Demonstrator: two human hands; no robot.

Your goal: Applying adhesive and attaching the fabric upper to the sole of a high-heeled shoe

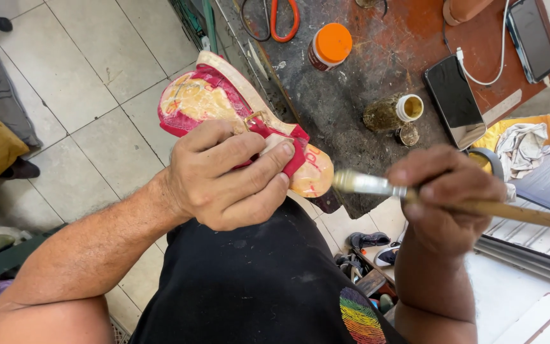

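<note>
While left hand (224, 175) grips sandal (224, 105) (maybe glue-coated), right hand (444, 191) holds brush (377, 185).

Sandal (224, 102): red straps, cream insole smeared yellowish, gold buckle near the middle. Held in the air, tilted, sole edge toward the workbench's left edge, toe end pointing right and down. Brush (377, 185): metal ferrule, pale bristles, long wooden handle, lying near level, bristle tip touching the sandal's toe end.

Two phones (455, 102), orange-lidded jar (330, 46) and scissors (271, 19) lie on the workbench (351, 95)
</note>
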